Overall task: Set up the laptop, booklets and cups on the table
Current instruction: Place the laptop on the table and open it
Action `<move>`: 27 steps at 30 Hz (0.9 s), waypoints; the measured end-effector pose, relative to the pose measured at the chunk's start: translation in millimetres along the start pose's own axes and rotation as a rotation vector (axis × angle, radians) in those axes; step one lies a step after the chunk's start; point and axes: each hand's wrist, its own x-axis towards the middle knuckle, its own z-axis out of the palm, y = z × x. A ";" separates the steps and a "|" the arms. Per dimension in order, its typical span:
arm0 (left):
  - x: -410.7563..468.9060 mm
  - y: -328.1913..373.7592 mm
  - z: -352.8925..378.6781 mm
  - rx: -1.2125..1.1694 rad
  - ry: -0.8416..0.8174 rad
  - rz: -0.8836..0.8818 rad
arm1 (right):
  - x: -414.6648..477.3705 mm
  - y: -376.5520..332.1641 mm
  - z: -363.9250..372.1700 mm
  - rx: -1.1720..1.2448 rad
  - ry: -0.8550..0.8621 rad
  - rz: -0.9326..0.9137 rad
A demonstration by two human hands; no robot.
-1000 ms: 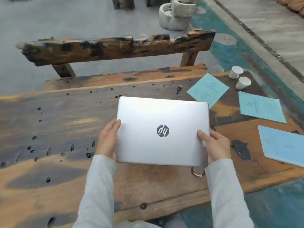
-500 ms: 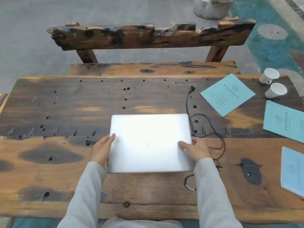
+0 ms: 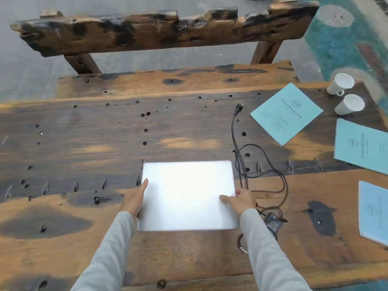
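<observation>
A closed silver laptop (image 3: 186,196) lies flat on the worn wooden table (image 3: 84,143), near its front middle. My left hand (image 3: 133,199) holds its left edge, and my right hand (image 3: 243,199) holds the right edge with the thumb on the lid. Three pale blue booklets lie to the right: one (image 3: 286,114) at the back, one (image 3: 363,145) at the right edge, one (image 3: 373,211) nearer me. Two white cups (image 3: 341,84) (image 3: 349,105) stand at the far right corner.
A black power cable (image 3: 262,164) loops just right of the laptop, its adapter brick (image 3: 273,222) beside my right forearm and its plug (image 3: 239,107) further back. A rough wooden bench (image 3: 168,34) stands behind the table. The table's left half is bare wood with holes.
The laptop, held tilted above the table a second ago, now lies flat on it. Both hands stay at its sides. The cable underneath has come into view.
</observation>
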 end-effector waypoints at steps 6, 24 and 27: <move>45.8 5.1 15.2 -0.025 -0.037 -0.125 | 34.0 -12.7 12.3 -0.084 -0.003 0.013; 96.4 0.9 49.4 0.117 -0.003 -0.129 | 93.8 -2.5 37.3 -0.106 0.083 0.044; 95.1 1.8 51.8 0.165 0.020 -0.127 | 92.3 -3.3 38.5 -0.075 0.132 0.047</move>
